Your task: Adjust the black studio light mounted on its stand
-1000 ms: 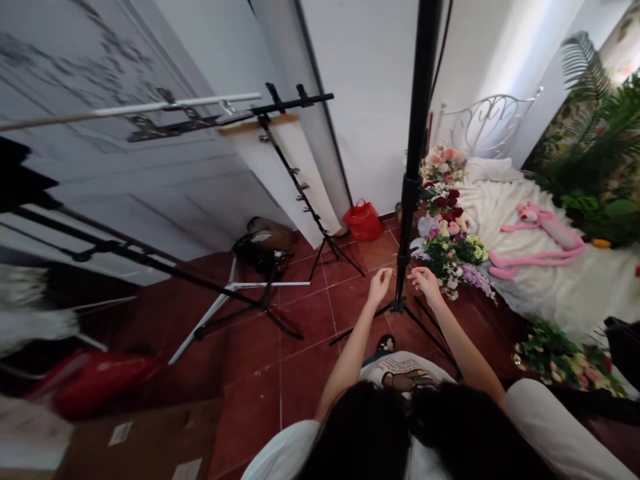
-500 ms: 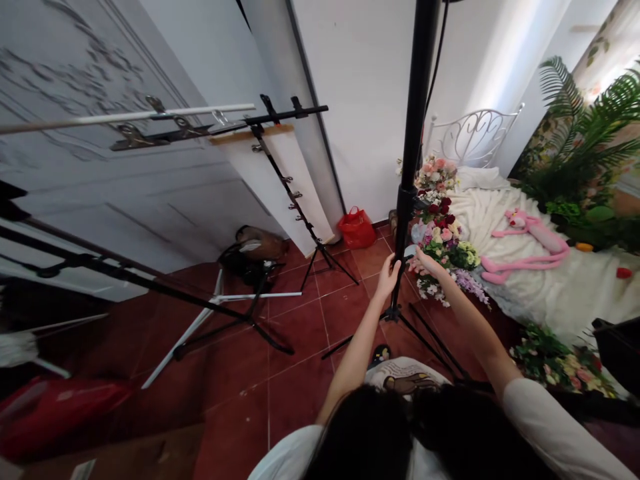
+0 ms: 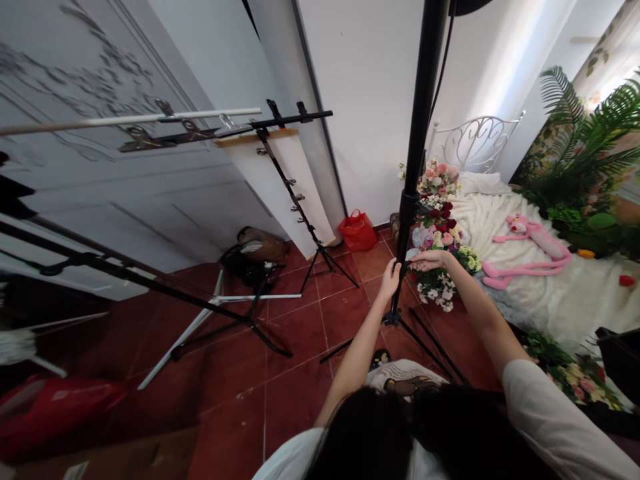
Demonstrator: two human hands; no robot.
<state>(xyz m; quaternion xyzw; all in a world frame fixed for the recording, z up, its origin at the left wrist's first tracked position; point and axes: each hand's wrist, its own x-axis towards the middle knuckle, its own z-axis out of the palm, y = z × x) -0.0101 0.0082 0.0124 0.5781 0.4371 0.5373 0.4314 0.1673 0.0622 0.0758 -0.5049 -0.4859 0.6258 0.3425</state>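
Note:
A tall black stand (image 3: 419, 120) rises in front of me, its tripod legs spread on the red tiles. My left hand (image 3: 391, 279) is wrapped round the lower part of its pole from the left. On the pole's right side, my right hand (image 3: 428, 260) has its fingers pressed together at a small knob or lever; the fingertips are too small to make out fully. A collar (image 3: 409, 200) sits on the pole above both hands.
A red bag (image 3: 359, 231) stands by the wall. Flowers (image 3: 444, 237) and a bed with a pink plush toy (image 3: 545, 248) lie to the right. Clip-hung white backdrop (image 3: 280, 193) and more stands fill the left.
My right wrist has risen and bent, bringing the hand flatter beside the pole. My left hand stays on the pole. The view has shifted slightly.

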